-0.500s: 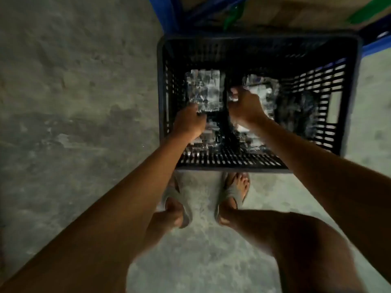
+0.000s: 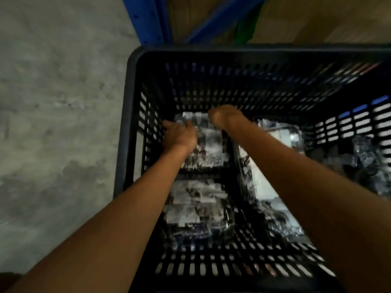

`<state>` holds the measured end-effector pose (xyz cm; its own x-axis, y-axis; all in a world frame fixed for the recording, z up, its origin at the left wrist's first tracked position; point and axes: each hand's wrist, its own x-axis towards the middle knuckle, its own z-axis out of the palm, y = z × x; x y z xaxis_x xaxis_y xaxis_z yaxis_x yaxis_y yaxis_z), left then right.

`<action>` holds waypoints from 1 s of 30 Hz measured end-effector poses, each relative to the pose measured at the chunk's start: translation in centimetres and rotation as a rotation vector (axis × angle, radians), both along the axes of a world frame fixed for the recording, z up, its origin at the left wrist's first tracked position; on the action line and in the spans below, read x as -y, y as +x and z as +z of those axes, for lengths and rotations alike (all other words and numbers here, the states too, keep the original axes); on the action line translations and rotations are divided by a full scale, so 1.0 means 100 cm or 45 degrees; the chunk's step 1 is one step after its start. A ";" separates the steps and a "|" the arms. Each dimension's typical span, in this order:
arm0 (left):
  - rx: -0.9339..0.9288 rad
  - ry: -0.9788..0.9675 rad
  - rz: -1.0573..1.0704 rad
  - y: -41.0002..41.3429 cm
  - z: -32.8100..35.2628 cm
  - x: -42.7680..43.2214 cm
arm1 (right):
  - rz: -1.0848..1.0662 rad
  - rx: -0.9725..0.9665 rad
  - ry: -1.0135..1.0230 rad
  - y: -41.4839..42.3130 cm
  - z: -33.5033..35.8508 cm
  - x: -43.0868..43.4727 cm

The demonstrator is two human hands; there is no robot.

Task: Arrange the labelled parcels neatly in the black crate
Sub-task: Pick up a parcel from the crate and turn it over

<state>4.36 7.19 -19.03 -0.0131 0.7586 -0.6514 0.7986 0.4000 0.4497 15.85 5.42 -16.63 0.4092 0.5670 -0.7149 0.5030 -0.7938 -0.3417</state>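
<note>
A black slotted crate [image 2: 129, 115] fills the view, with several clear-wrapped labelled parcels lying flat on its floor. Both my arms reach deep inside. My left hand [image 2: 179, 135] grips the left edge of the far-left parcel [image 2: 211, 144], close to the crate's left wall. My right hand [image 2: 224, 117] is curled over the same parcel's far right corner. A second parcel [image 2: 196, 210] lies nearer me on the left. Others [image 2: 281, 136] lie to the right, partly hidden by my right forearm. The picture is blurred.
The crate stands on a grey concrete floor [image 2: 53, 123]. Behind it are a blue metal frame [image 2: 148, 20], brown cardboard [image 2: 317, 17] and a green strap [image 2: 245, 24]. Dark wrapped items [image 2: 364, 157] sit at the crate's right side.
My head has come much closer over the crate, so my legs and feet have left the view. Both hands have moved farther into the crate, onto the far-left parcel.
</note>
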 end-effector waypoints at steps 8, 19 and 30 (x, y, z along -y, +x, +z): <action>0.292 -0.192 -0.052 0.001 0.028 -0.004 | -0.026 -0.151 0.250 -0.007 0.001 0.010; 0.566 -0.084 -0.131 -0.041 0.178 0.035 | -0.454 -0.143 0.574 -0.039 0.151 0.072; 1.117 -0.373 0.128 -0.062 0.222 0.046 | -0.114 0.226 1.380 -0.047 0.263 0.122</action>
